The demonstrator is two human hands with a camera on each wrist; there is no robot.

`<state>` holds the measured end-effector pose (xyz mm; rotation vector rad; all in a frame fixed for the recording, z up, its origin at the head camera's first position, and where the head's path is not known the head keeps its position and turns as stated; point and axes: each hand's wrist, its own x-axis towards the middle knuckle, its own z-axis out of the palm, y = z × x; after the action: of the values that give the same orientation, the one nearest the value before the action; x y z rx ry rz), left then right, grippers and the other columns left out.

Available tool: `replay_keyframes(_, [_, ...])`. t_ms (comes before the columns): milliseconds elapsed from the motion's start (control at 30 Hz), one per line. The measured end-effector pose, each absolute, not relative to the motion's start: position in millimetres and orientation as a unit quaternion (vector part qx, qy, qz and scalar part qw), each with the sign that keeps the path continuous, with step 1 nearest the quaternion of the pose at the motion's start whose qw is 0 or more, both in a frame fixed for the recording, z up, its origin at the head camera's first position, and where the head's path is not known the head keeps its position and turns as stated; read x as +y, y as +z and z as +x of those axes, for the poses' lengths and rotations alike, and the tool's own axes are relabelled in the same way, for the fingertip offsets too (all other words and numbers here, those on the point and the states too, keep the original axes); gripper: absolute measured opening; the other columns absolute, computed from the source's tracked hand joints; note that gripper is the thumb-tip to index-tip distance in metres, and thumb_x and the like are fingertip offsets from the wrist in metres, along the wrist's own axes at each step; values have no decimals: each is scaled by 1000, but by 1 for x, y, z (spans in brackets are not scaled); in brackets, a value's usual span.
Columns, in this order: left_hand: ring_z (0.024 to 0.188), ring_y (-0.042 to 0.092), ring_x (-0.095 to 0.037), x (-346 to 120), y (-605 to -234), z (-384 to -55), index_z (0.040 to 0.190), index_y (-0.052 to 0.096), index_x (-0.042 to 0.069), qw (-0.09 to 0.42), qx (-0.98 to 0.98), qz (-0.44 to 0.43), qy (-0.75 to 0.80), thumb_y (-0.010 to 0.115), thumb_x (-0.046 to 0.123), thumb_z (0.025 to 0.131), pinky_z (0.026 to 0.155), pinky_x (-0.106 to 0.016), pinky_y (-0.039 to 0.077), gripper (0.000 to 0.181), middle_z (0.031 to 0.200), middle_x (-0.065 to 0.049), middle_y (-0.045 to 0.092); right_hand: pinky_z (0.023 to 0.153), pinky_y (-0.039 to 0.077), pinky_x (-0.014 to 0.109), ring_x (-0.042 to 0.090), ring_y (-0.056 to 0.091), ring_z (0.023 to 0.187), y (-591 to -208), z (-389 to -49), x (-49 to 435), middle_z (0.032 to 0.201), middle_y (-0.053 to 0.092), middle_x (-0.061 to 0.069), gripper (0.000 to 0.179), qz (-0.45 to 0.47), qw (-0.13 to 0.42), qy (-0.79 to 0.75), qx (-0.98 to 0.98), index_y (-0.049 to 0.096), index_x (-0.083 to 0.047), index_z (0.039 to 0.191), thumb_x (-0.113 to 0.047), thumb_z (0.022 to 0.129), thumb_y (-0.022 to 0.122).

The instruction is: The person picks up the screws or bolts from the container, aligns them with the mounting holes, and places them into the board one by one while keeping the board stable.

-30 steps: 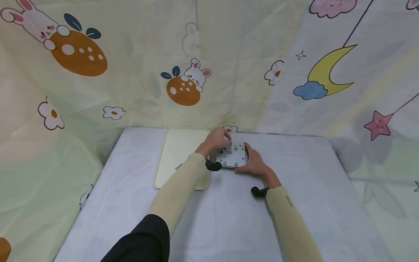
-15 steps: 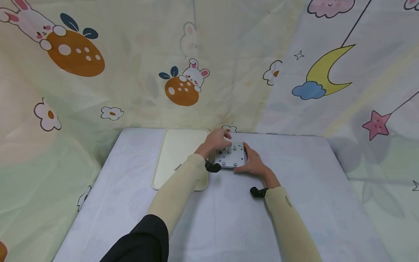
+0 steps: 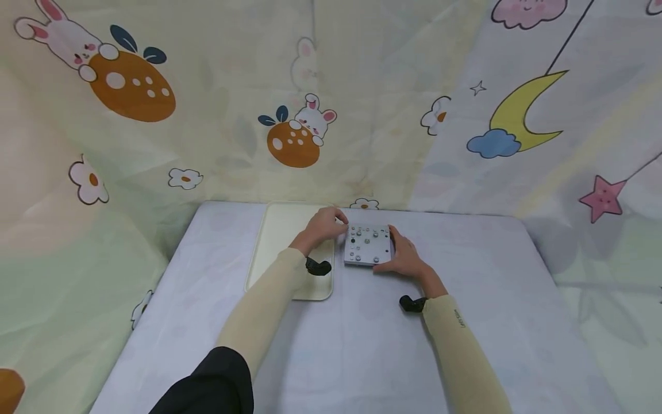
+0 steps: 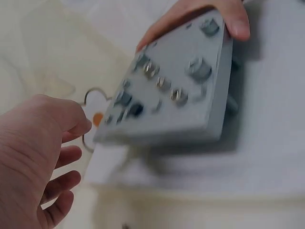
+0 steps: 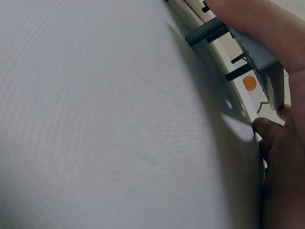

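Observation:
A flat grey metal plate point(image 3: 367, 246) is studded with several bolt and screw heads, as the left wrist view shows. Below its underside, threaded bolt shanks point(image 5: 239, 72) stick out in the right wrist view. My right hand point(image 3: 407, 257) grips the plate at its right side, thumb on the near edge and fingers round the far corner. To the plate's left is my left hand point(image 3: 323, 225), over the tray's right side. Its fingers hang loosely curled in the left wrist view, apart from the plate point(image 4: 167, 95), and nothing shows between them.
A cream tray point(image 3: 279, 224) lies left of the plate, partly covered by the left forearm. A white cloth covers the table point(image 3: 351, 345). A printed curtain point(image 3: 372, 103) hangs right behind the table's back edge.
My left hand has drawn back leftward from over the plate's top left corner to above the tray. The right hand keeps its hold on the plate. The head view has shifted slightly.

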<state>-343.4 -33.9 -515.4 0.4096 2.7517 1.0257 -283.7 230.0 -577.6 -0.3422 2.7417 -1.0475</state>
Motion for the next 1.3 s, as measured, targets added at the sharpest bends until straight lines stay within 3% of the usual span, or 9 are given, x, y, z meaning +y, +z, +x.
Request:
replay_keyframes(433, [84, 59, -19, -122, -540, -323, 98, 74, 13, 90, 929, 88, 347, 65, 24, 86, 71, -34, 48, 18, 101, -2, 67, 110, 18, 58, 38, 21, 140, -580, -281, 239, 156, 21, 16, 141, -113, 92, -351, 925, 1, -13, 157, -65, 55, 84])
replay_keyframes(633, [88, 59, -20, -139, -549, -311, 96, 74, 13, 80, 928, 75, 357, 66, 25, 89, 78, -36, 48, 16, 101, -4, 66, 109, 20, 58, 38, 23, 139, -582, -282, 240, 157, 20, 16, 141, -114, 94, -344, 927, 0, -13, 156, -66, 57, 84])
replay_keyframes(800, [101, 58, -22, -146, -552, -294, 94, 74, 13, 70, 924, 72, 368, 66, 22, 89, 87, -40, 46, 14, 111, -5, 64, 109, 17, 59, 39, 22, 139, -578, -281, 236, 156, 21, 17, 141, -115, 94, -357, 922, 1, -13, 156, -64, 55, 85])
replay_keyframes(1000, [114, 55, -24, -151, -553, -269, 93, 75, 14, 61, 929, 126, 342, 69, 10, 82, 100, -41, 39, 14, 111, -5, 65, 109, 17, 60, 40, 22, 139, -574, -282, 231, 156, 21, 18, 141, -120, 98, -359, 920, 1, -12, 156, -62, 56, 86])
replay_keyframes(1300, [118, 46, -29, -150, -550, -243, 100, 75, 21, 80, 936, 187, 288, 71, 3, 80, 102, -42, 34, 27, 121, -4, 56, 110, 16, 59, 41, 21, 139, -577, -283, 230, 156, 22, 20, 144, -124, 101, -363, 918, 1, -11, 156, -66, 54, 85])
